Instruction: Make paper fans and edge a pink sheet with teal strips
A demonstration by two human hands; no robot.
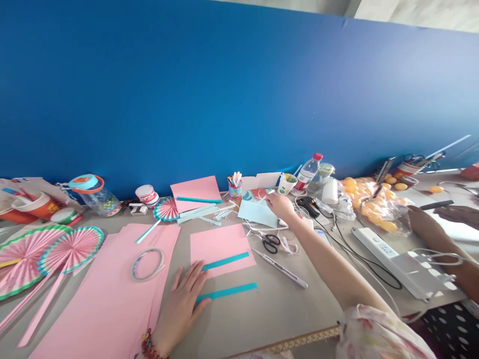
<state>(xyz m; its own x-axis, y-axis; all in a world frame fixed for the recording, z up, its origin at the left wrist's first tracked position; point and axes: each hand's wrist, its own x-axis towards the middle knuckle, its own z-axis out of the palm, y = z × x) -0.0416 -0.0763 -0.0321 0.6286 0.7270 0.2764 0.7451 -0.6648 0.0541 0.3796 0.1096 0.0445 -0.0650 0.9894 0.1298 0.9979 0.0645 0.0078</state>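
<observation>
My left hand lies flat and open on the table, fingers spread, touching the near edge of a pink paper sheet and the end of a teal paper strip. A second teal strip lies across the pink sheet. My right hand reaches far across the table, fingers pinched on a thin white strip just above a light blue sheet.
A large pink sheet carries a tape ring. Folded paper fans lie at left. Scissors, a craft knife, a water bottle, cups, a power strip and orange balls crowd the right. Another person's arm is at right.
</observation>
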